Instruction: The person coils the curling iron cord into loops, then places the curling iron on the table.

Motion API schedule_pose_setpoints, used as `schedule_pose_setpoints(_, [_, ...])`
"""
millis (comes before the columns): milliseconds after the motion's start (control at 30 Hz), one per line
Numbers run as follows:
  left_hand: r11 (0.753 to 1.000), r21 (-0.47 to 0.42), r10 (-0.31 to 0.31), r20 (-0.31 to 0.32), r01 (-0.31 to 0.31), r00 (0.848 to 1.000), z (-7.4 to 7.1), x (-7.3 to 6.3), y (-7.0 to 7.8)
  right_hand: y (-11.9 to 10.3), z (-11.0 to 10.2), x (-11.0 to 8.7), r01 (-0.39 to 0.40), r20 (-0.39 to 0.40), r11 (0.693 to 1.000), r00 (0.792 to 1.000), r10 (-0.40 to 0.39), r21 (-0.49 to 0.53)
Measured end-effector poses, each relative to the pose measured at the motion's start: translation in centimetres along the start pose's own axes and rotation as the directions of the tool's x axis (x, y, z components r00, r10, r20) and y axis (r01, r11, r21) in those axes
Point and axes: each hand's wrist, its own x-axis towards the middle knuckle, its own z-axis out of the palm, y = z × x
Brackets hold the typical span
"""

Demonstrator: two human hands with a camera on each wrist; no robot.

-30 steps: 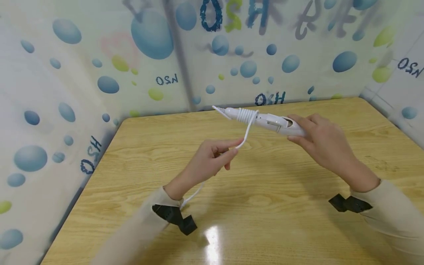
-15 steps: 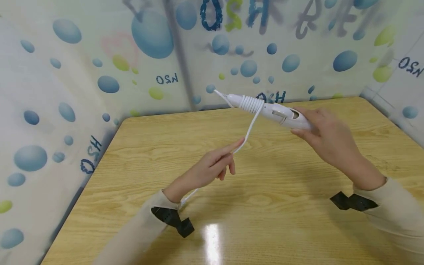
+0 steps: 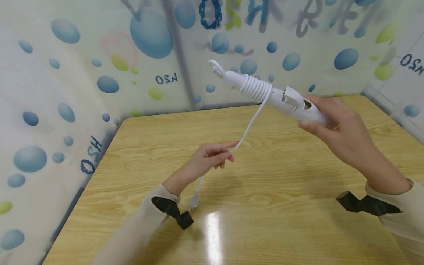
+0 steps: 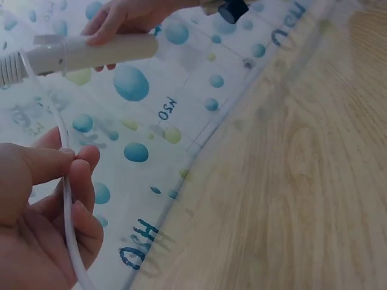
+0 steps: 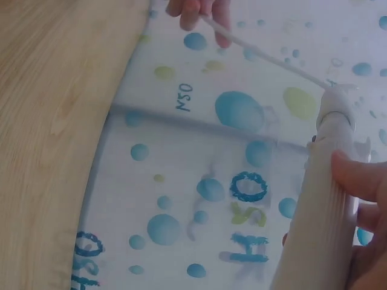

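Observation:
My right hand [image 3: 347,136] grips a white curling iron [image 3: 281,101] by its thick, round-tipped end, holding it tilted above the table. A raised lever [image 3: 293,97] stands out on its side. Several turns of white cord [image 3: 255,88] wrap the handle, whose cord end points up and left. Lower down, my left hand [image 3: 202,163] pinches the cord's free length [image 4: 63,121] between thumb and fingers, as the left wrist view shows. From there the cord hangs past the hand to a white plug [image 3: 194,201] near my left wrist.
A wood-grain table [image 3: 281,221] spreads beneath both hands. Behind it and to the sides stand walls covered in bubble-patterned sheeting [image 3: 145,88]. Black wrist cameras [image 3: 369,204] are strapped over both sleeves.
My right hand has raised the curling iron, moved it slightly right and tilted its cord end higher. The cord between the hands has lengthened; the left hand's fingers have shifted along it.

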Motion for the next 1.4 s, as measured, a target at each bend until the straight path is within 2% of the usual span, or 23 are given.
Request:
schedule_pose_setpoints(100, [0.997,-0.012,-0.075,-0.054,0.075,0.996,-0.8,0.5,0.3,-0.7,-0.3,-0.5,0.049,0.013,0.998,0.999,-0.049,0.039])
schedule_pose_setpoints(167, [0.995,-0.014,-0.102,-0.065,0.101,0.993,-1.5,0.8,0.5,-1.1,-0.6,-0.9,0.080,0.033,0.995,0.996,-0.082,0.054])
schedule_pose_setpoints(333, [0.994,0.014,-0.103,-0.060,0.104,0.993,-2.8,1.7,1.0,-1.4,-0.9,-1.8,0.134,0.092,0.989,0.986,-0.140,0.068])
schedule_pose_setpoints(433, [0.992,0.060,-0.103,-0.135,0.112,0.985,-3.2,2.1,1.3,-1.3,-1.1,-2.1,0.191,0.135,0.977,0.970,-0.203,0.100])
schedule_pose_setpoints(533, [0.987,0.106,-0.094,-0.225,0.121,0.970,-3.3,2.6,1.5,-1.2,-1.0,-2.3,0.266,0.202,0.953,0.935,-0.292,0.145])
schedule_pose_setpoints(633, [0.971,0.203,-0.065,-0.277,0.125,0.959,-3.3,2.9,1.8,-1.2,-0.6,-2.5,0.308,0.292,0.928,0.886,-0.360,0.211])
schedule_pose_setpoints(733, [0.948,0.297,-0.035,-0.267,0.117,0.963,-3.3,3.3,2.3,-1.1,-0.1,-2.7,0.340,0.366,0.912,0.838,-0.405,0.231])
schedule_pose_setpoints(833, [0.934,0.350,0.006,-0.227,0.076,0.974,-3.5,3.5,3.0,-0.9,0.6,-2.9,0.411,0.397,0.893,0.800,-0.450,0.183])
schedule_pose_setpoints(967, [0.922,0.387,0.050,-0.184,0.026,0.982,-3.8,3.4,3.9,-0.4,1.2,-2.9,0.458,0.437,0.886,0.783,-0.443,0.078])
schedule_pose_setpoints(1100, [0.917,0.399,0.076,-0.200,0.010,0.977,-3.9,3.0,4.6,0.1,1.7,-2.7,0.464,0.477,0.886,0.779,-0.406,-0.003])
schedule_pose_setpoints(1233, [0.910,0.414,0.125,-0.206,-0.029,0.970,-3.6,2.8,5.1,0.9,2.2,-2.4,0.434,0.511,0.899,0.786,-0.348,-0.056])
schedule_pose_setpoints(1400, [0.906,0.418,0.167,-0.207,-0.067,0.964,-2.9,2.6,5.7,1.7,2.8,-2.0,0.346,0.556,0.934,0.795,-0.243,-0.086])
